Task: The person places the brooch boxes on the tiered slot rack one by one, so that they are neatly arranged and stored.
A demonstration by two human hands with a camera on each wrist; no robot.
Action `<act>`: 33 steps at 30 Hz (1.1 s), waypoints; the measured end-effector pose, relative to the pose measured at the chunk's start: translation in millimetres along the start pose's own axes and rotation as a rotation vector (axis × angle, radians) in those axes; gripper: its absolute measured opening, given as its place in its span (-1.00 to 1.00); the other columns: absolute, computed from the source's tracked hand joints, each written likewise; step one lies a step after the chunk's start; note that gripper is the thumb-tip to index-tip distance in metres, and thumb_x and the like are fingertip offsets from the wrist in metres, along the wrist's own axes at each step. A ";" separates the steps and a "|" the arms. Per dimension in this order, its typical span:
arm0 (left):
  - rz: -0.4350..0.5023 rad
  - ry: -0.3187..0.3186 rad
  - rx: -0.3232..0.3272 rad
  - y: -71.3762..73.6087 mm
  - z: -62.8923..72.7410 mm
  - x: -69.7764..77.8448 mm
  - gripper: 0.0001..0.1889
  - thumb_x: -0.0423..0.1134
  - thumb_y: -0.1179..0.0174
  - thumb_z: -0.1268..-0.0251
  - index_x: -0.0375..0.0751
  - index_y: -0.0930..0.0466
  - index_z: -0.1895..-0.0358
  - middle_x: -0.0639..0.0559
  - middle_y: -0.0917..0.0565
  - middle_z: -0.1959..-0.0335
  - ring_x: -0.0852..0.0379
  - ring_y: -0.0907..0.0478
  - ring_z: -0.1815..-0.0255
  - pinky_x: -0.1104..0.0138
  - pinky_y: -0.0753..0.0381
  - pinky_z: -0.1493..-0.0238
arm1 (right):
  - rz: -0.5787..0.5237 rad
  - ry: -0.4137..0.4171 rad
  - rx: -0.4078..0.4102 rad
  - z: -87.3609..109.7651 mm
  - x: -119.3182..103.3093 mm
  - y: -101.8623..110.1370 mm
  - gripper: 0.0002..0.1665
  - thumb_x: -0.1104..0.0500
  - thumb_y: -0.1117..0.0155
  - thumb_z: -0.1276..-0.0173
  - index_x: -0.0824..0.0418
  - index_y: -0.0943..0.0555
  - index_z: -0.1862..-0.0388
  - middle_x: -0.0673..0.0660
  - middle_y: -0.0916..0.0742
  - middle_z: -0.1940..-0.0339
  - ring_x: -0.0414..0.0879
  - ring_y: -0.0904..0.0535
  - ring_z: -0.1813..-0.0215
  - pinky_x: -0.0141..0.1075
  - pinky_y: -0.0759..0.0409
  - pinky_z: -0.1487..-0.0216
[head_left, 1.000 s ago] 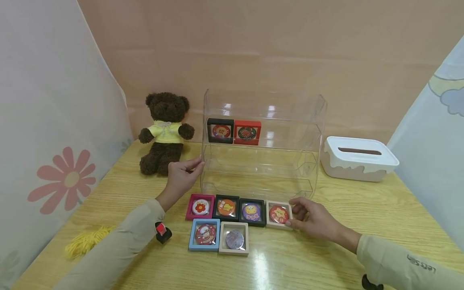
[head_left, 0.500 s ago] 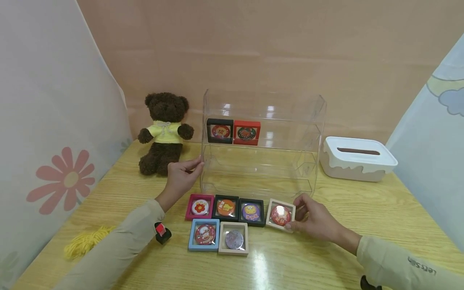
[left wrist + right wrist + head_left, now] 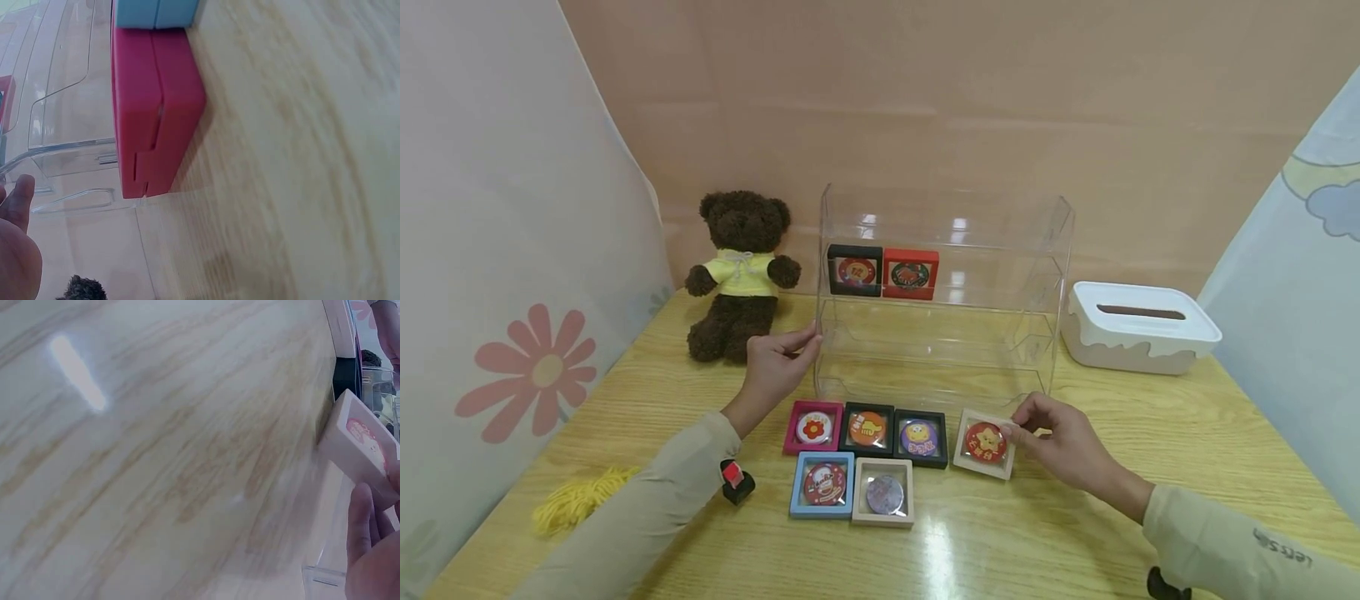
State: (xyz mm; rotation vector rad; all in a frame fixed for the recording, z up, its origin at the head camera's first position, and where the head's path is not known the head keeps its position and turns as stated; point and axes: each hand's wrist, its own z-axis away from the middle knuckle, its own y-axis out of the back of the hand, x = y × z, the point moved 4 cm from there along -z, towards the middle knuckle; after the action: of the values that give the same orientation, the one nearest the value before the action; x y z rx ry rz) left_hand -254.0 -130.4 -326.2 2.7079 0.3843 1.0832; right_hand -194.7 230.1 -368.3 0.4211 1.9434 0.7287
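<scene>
My left hand (image 3: 775, 362) pinches the left side wall of a clear acrylic display rack (image 3: 940, 333). With thumb and fingers my right hand (image 3: 1063, 437) holds the right edge of a beige-framed display box (image 3: 985, 444), which shows a red badge with a yellow star. That box is turned slightly, a small gap from the black-framed box (image 3: 921, 439) with a purple badge. In the right wrist view the thumb lies over the front of the beige box (image 3: 359, 447), with fingers along its side. A pink box (image 3: 156, 106) lies near my left wrist.
Pink, black, light blue (image 3: 822, 486) and beige boxes lie in two rows before the rack. A black box (image 3: 855, 271) and a red box (image 3: 911, 275) stand in it. A teddy bear (image 3: 743, 275), tissue box (image 3: 1142, 327) and yellow yarn (image 3: 583, 498) lie around.
The beige-framed box with the star badge has shifted slightly right, away from the row, and turned a little. My right thumb has moved up its edge. My left hand stays on the rack.
</scene>
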 end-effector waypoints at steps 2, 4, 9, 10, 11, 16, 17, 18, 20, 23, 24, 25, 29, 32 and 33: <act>-0.006 0.000 0.002 0.0 0.0 0.1 -0.81 -0.61 -0.22 -0.14 -0.60 -0.61 0.15 -0.36 -0.65 0.29 -0.17 -0.66 0.36 0.48 -0.60 0.44 | -0.014 -0.006 0.003 -0.7 -2.7 1.3 -0.79 0.39 -0.37 -0.19 0.17 -0.51 0.45 0.01 -0.64 0.45 -0.13 -0.61 0.45 -0.33 -0.54 0.53; -0.011 0.003 0.005 0.1 0.2 0.3 -0.81 -0.61 -0.22 -0.14 -0.60 -0.61 0.15 -0.36 -0.65 0.29 -0.18 -0.66 0.36 0.49 -0.60 0.44 | -0.042 -0.006 0.005 -1.0 -5.7 2.7 -0.79 0.44 -0.35 -0.18 0.22 -0.51 0.46 0.06 -0.64 0.46 -0.11 -0.62 0.45 -0.31 -0.57 0.53; -0.016 0.001 0.009 0.4 0.2 1.9 -0.81 -0.61 -0.23 -0.12 -0.60 -0.62 0.17 -0.35 -0.64 0.28 -0.17 -0.66 0.36 0.49 -0.60 0.44 | -0.110 -0.019 -0.003 -1.4 -7.2 6.4 -0.82 0.43 -0.33 -0.21 0.23 -0.51 0.44 0.07 -0.65 0.44 -0.14 -0.63 0.42 -0.26 -0.63 0.51; -0.016 -0.002 0.009 0.5 0.1 2.2 -0.81 -0.62 -0.24 -0.12 -0.60 -0.62 0.17 -0.35 -0.64 0.28 -0.16 -0.66 0.35 0.49 -0.60 0.44 | -0.118 -0.020 -0.003 -1.5 -6.5 7.4 -0.82 0.41 -0.33 -0.22 0.23 -0.52 0.44 0.06 -0.65 0.44 -0.15 -0.63 0.43 -0.26 -0.63 0.52; -0.016 -0.003 0.007 0.4 0.1 2.4 -0.81 -0.61 -0.24 -0.12 -0.60 -0.62 0.17 -0.35 -0.64 0.28 -0.16 -0.66 0.35 0.49 -0.60 0.43 | -0.125 -0.019 -0.001 -1.6 -5.7 8.4 -0.83 0.40 -0.34 -0.22 0.22 -0.52 0.44 0.05 -0.66 0.44 -0.15 -0.63 0.44 -0.25 -0.63 0.52; -0.016 -0.005 0.005 0.0 0.7 1.5 -0.81 -0.60 -0.24 -0.13 -0.60 -0.62 0.17 -0.35 -0.65 0.29 -0.17 -0.66 0.34 0.50 -0.59 0.43 | -0.146 -0.008 0.029 -2.6 -2.7 13.3 -0.84 0.38 -0.34 -0.22 0.24 -0.53 0.43 0.10 -0.68 0.41 -0.12 -0.62 0.48 -0.20 -0.63 0.55; -0.014 -0.003 0.006 0.2 1.1 1.1 -0.81 -0.60 -0.24 -0.13 -0.59 -0.62 0.17 -0.35 -0.65 0.28 -0.17 -0.66 0.35 0.50 -0.59 0.44 | -0.147 -0.011 0.034 -2.9 -2.4 14.1 -0.85 0.38 -0.34 -0.23 0.24 -0.52 0.43 0.12 -0.68 0.40 -0.12 -0.63 0.47 -0.19 -0.63 0.54; -0.010 0.000 0.005 0.4 1.6 0.9 -0.81 -0.60 -0.24 -0.13 -0.59 -0.62 0.16 -0.35 -0.65 0.28 -0.16 -0.66 0.36 0.49 -0.60 0.45 | -0.146 -0.014 0.040 -3.3 -2.3 14.9 -0.85 0.37 -0.34 -0.23 0.25 -0.52 0.43 0.14 -0.68 0.39 -0.12 -0.63 0.47 -0.19 -0.63 0.54; -0.004 0.008 0.004 1.0 2.5 0.0 -0.81 -0.60 -0.24 -0.13 -0.59 -0.62 0.16 -0.35 -0.64 0.28 -0.16 -0.66 0.36 0.49 -0.60 0.45 | -0.140 -0.016 0.051 -4.3 -2.4 16.0 -0.84 0.37 -0.34 -0.23 0.26 -0.51 0.43 0.15 -0.68 0.39 -0.12 -0.64 0.46 -0.18 -0.64 0.53; 0.001 0.014 0.002 1.5 3.1 -0.3 -0.81 -0.60 -0.23 -0.14 -0.59 -0.62 0.15 -0.35 -0.64 0.26 -0.15 -0.67 0.37 0.49 -0.60 0.45 | -0.123 -0.006 0.074 -6.6 -3.6 18.9 -0.84 0.38 -0.34 -0.23 0.27 -0.51 0.43 0.15 -0.68 0.41 -0.10 -0.66 0.46 -0.20 -0.65 0.52; -0.001 0.011 0.003 1.5 3.0 0.0 -0.81 -0.60 -0.23 -0.14 -0.59 -0.62 0.16 -0.35 -0.64 0.27 -0.15 -0.67 0.37 0.49 -0.60 0.45 | -0.121 -0.001 0.086 -7.7 -4.5 20.3 -0.84 0.39 -0.34 -0.22 0.27 -0.51 0.43 0.16 -0.68 0.41 -0.10 -0.66 0.46 -0.21 -0.65 0.52; -0.005 0.007 0.003 1.4 2.9 0.4 -0.81 -0.60 -0.24 -0.13 -0.59 -0.62 0.16 -0.35 -0.64 0.27 -0.15 -0.67 0.38 0.49 -0.60 0.45 | -0.122 0.005 0.098 -8.9 -5.4 21.8 -0.84 0.41 -0.33 -0.22 0.28 -0.51 0.44 0.17 -0.68 0.41 -0.10 -0.66 0.45 -0.22 -0.65 0.51; -0.019 -0.011 0.005 0.8 1.8 2.4 -0.81 -0.61 -0.24 -0.12 -0.58 -0.62 0.17 -0.35 -0.65 0.29 -0.16 -0.66 0.39 0.50 -0.59 0.45 | -0.164 0.021 0.147 -14.7 -9.7 27.7 -0.84 0.46 -0.31 -0.20 0.34 -0.50 0.44 0.23 -0.67 0.36 -0.16 -0.66 0.37 -0.26 -0.66 0.46; -0.025 -0.014 0.006 0.4 1.5 2.7 -0.82 -0.61 -0.23 -0.12 -0.59 -0.63 0.17 -0.35 -0.65 0.30 -0.17 -0.66 0.38 0.50 -0.59 0.44 | -0.187 0.039 0.176 -19.2 -13.9 31.1 -0.85 0.51 -0.29 -0.19 0.37 -0.50 0.43 0.26 -0.66 0.35 -0.21 -0.66 0.30 -0.27 -0.66 0.43; -0.026 -0.014 0.007 0.4 1.5 2.6 -0.82 -0.61 -0.24 -0.12 -0.59 -0.63 0.17 -0.35 -0.65 0.30 -0.17 -0.66 0.38 0.50 -0.59 0.44 | -0.186 0.045 0.183 -20.8 -14.4 31.8 -0.85 0.52 -0.29 -0.19 0.38 -0.50 0.43 0.27 -0.66 0.34 -0.22 -0.66 0.29 -0.28 -0.66 0.43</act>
State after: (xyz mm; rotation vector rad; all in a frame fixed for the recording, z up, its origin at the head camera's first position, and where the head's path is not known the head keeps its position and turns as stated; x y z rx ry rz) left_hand -251.1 -130.1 -325.4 2.7070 0.4211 1.0580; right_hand -207.1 239.6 -330.8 0.3309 2.0678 0.4457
